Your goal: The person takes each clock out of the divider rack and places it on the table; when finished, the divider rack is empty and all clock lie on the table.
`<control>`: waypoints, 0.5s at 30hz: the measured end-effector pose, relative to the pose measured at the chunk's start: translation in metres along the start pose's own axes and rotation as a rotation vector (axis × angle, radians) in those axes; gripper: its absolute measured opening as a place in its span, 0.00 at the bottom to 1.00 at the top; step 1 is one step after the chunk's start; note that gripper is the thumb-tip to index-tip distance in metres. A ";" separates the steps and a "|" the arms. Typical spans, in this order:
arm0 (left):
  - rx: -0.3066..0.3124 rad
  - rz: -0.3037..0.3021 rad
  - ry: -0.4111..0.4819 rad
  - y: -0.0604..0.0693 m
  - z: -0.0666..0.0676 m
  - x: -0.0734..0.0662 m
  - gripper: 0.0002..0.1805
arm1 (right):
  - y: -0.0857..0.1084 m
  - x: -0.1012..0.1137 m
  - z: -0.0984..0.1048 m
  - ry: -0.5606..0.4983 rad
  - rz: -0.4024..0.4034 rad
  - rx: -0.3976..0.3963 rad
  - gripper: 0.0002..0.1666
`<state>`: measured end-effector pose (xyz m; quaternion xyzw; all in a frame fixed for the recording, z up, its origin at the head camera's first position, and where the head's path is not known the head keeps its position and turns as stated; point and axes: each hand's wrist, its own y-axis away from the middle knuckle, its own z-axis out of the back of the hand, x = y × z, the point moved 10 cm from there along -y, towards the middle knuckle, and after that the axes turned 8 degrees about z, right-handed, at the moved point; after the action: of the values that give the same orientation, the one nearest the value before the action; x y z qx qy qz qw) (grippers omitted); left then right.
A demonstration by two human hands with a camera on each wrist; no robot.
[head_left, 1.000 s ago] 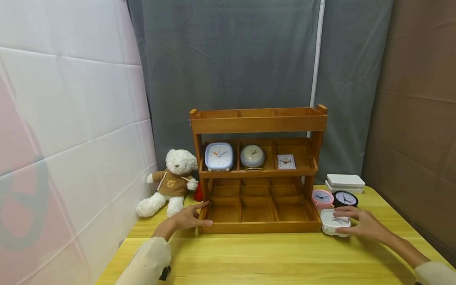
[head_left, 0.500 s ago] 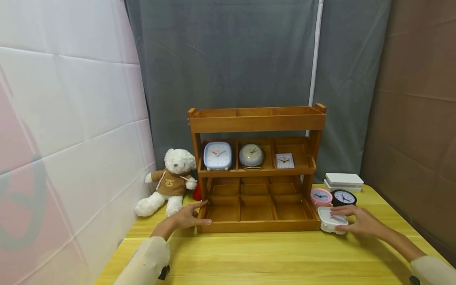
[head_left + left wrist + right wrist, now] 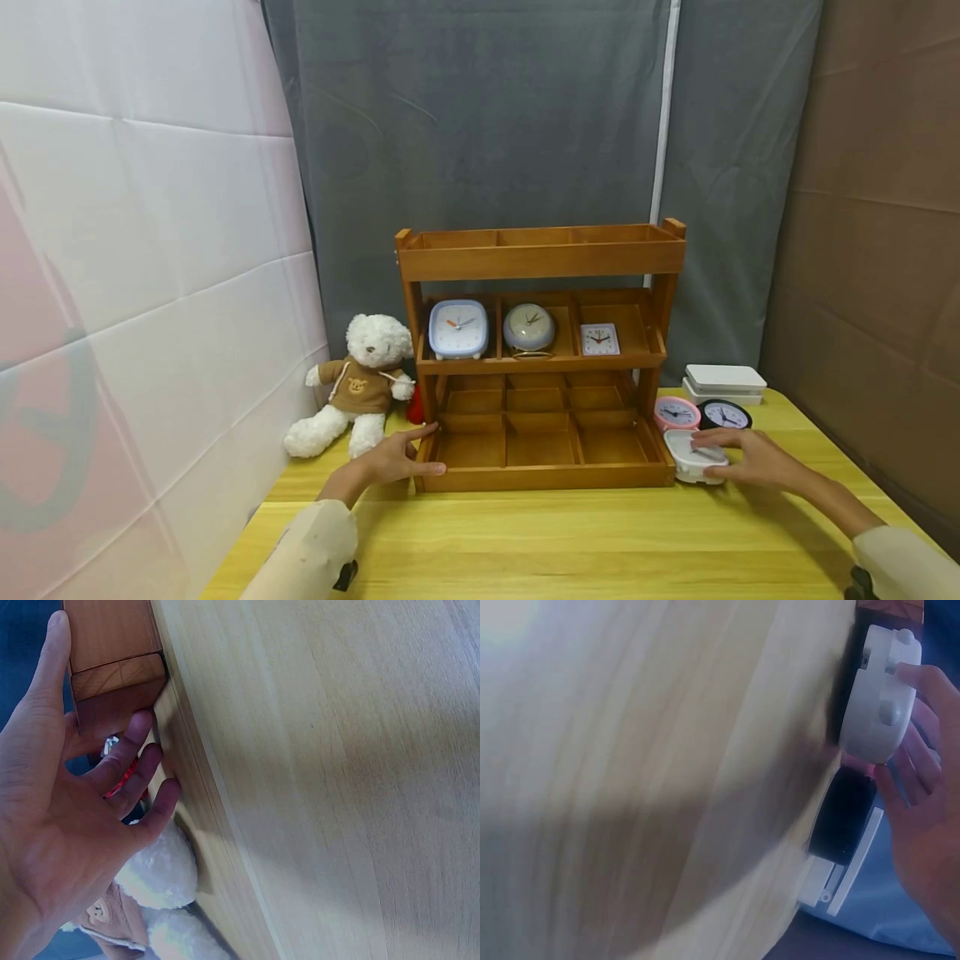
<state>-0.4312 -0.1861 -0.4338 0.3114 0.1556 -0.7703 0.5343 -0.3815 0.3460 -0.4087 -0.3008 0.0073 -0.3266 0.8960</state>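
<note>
Two sides of a smooth white clock (image 3: 682, 457) are pinched between the thumb and the fingers of the right hand (image 3: 753, 460). This clock has a body of rounded-square shape, with small rounded stubs on its side, and it is just beside the right front corner of the wooden rack (image 3: 547, 478); whether they touch, I cannot tell. The left hand (image 3: 386, 458) rests at the opposite corner of the rack, its thumb and fingers apart and relaxed against the varnished brown wood. Close behind the white clock are a round pink clock (image 3: 677, 413) and a round black clock (image 3: 725, 415); further back lie flat white boxes (image 3: 725, 380). On the rack's middle tier stand a blue-rimmed clock (image 3: 458, 329), a rounded grey clock (image 3: 528, 327) and a small square clock (image 3: 600, 339). At the left sits a fluffy teddy bear (image 3: 360, 386) in a brown sweater. The yellowish table (image 3: 525, 542) shows wood grain.
</note>
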 end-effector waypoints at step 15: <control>-0.005 0.033 0.017 0.001 0.001 -0.002 0.51 | -0.035 0.017 0.022 -0.046 -0.057 -0.031 0.23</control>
<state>-0.4298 -0.1856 -0.4315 0.3191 0.1571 -0.7583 0.5463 -0.3840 0.3270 -0.3688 -0.3222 -0.0170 -0.3448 0.8815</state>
